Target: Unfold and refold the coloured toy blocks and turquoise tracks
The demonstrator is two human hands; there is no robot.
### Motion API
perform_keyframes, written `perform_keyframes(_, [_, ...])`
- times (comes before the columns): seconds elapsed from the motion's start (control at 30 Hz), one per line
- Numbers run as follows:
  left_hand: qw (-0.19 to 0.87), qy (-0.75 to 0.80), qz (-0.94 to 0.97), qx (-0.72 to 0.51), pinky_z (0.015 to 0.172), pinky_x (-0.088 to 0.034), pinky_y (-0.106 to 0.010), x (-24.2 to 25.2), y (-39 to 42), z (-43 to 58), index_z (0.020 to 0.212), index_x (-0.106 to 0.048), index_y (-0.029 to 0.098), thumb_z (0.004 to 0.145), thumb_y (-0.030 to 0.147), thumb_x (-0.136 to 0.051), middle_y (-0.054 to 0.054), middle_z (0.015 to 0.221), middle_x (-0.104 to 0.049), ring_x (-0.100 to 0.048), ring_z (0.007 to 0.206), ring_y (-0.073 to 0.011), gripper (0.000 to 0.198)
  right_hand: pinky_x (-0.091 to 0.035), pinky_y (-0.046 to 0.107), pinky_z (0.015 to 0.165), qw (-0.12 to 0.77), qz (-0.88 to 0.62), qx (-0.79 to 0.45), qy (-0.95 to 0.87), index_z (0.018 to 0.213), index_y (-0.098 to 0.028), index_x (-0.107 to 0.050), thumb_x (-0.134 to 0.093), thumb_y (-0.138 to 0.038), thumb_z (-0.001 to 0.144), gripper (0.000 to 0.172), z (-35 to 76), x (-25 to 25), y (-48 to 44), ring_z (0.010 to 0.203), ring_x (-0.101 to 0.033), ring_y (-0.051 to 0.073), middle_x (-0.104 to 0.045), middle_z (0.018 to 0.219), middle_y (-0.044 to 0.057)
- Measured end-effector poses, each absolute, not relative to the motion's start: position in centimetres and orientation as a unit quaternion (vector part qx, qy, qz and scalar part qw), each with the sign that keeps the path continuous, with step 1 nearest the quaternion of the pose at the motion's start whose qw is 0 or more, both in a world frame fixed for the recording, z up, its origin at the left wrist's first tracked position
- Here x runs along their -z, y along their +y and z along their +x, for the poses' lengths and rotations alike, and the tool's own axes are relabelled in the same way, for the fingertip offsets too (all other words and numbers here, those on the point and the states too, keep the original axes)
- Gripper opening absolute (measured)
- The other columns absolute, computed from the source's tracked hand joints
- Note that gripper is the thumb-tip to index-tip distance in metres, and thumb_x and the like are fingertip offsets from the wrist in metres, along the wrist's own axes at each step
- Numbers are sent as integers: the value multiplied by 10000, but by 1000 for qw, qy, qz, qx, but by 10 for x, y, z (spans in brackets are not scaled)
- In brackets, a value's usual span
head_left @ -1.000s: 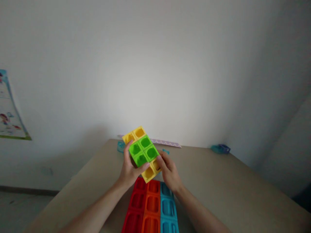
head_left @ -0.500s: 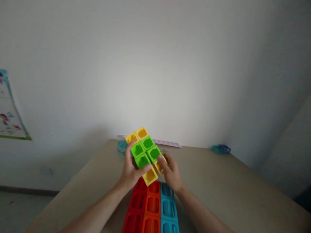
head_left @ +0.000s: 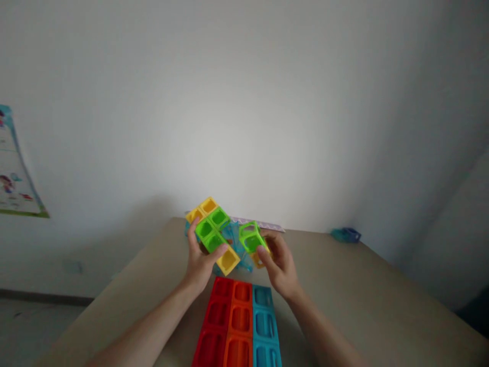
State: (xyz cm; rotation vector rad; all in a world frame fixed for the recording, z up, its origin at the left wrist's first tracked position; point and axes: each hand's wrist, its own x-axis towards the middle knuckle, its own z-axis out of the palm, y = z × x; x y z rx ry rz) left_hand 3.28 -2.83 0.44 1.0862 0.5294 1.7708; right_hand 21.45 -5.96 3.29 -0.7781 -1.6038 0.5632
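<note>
My left hand (head_left: 202, 260) is closed around a joined group of yellow and green hollow block cubes (head_left: 211, 235), thumb on the near side. In my right hand (head_left: 280, 265) is a smaller joined pair, a green and yellow block piece (head_left: 251, 239), pinched by thumb and fingers. A gap separates the two pieces, both raised above the table. Below them lies a larger assembly of red, orange and blue hollow blocks (head_left: 241, 320), which neither hand touches.
Behind the hands, translucent blue pieces (head_left: 244, 260) lie on the table (head_left: 324, 285). A patterned lilac strip (head_left: 267, 226) runs along the wall. Blue and teal items (head_left: 347, 235) sit at the far right corner. A poster (head_left: 19, 173) hangs on the left.
The yellow and green block group has come apart in two. My left hand moved left with the larger part, my right hand moved right with the green and yellow pair.
</note>
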Motion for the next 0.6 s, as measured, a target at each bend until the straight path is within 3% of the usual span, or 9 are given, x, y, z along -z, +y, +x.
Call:
perform_keyframes(0.13, [477, 226, 421, -738, 753, -559, -409, -3, -23, 29, 1376, -215, 426, 653, 222, -769, -65, 1239, -559, -698, 799, -210, 934, -418, 286, 677, 466, -432, -92, -767, 1144, -229, -501, -513, -318, 895, 265, 255, -53, -91, 763, -542, 175, -584, 940, 44])
perform_keyframes(0.3, [469, 224, 419, -745, 758, -561, -406, -2, -24, 29, 1373, -219, 408, 641, 225, -777, -80, 1275, -536, -700, 801, -207, 939, -421, 340, 786, 277, -477, -49, -833, 1123, -224, -512, -496, -253, 890, 235, 293, -44, -131, 911, -548, 222, -581, 1040, 81])
perform_keyframes(0.5, [445, 236, 432, -748, 772, -558, -423, -2, -24, 31, 1392, -200, 389, 645, 266, -778, -101, 1339, -488, -698, 813, -219, 952, -423, 371, 819, 215, -471, -76, -852, 1112, -218, -507, -521, -160, 827, 291, 290, -18, -141, 934, -531, 230, -586, 1024, 76])
perform_keyframes(0.6, [367, 281, 411, -786, 805, -551, -402, 0, -17, 27, 1388, -214, 366, 634, 270, -787, -100, 1342, -492, -678, 887, -217, 952, -424, 383, 830, 206, -469, -80, -855, 1123, -223, -508, -527, -130, 790, 346, 285, -17, -138, 932, -525, 230, -586, 1032, 67])
